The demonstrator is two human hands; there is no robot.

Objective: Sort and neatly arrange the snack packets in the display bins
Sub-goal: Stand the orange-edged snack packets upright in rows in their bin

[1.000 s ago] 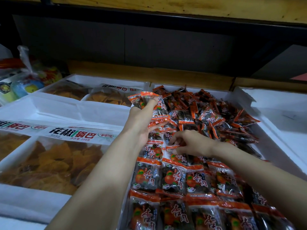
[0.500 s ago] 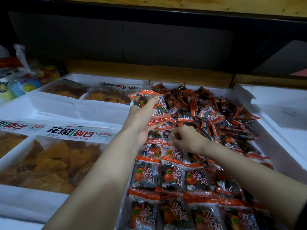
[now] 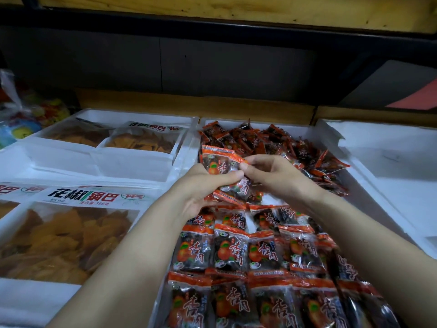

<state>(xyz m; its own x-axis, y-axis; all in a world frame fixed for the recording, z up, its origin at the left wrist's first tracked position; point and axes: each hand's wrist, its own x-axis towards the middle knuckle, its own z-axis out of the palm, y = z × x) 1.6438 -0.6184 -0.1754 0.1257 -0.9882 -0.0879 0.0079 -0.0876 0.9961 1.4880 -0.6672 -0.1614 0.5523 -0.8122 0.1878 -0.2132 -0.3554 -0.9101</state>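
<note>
Crinkly plastic packets point(image 3: 216, 162), glossy black with crimped orange ends, lie fanned in the left hand point(image 3: 201, 188), its thumb curled over them. The right hand point(image 3: 279, 176) pinches one packet's top edge between thumb and forefinger. Both hover over the white foam bin point(image 3: 378, 197), between flat rows point(image 3: 231, 252) nearer and a loose heap point(image 3: 283, 147) farther back. White floor shows along its right wall.

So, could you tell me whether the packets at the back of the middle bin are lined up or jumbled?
Jumbled: the back packets lie heaped at all angles, unlike the straight front rows.
</note>
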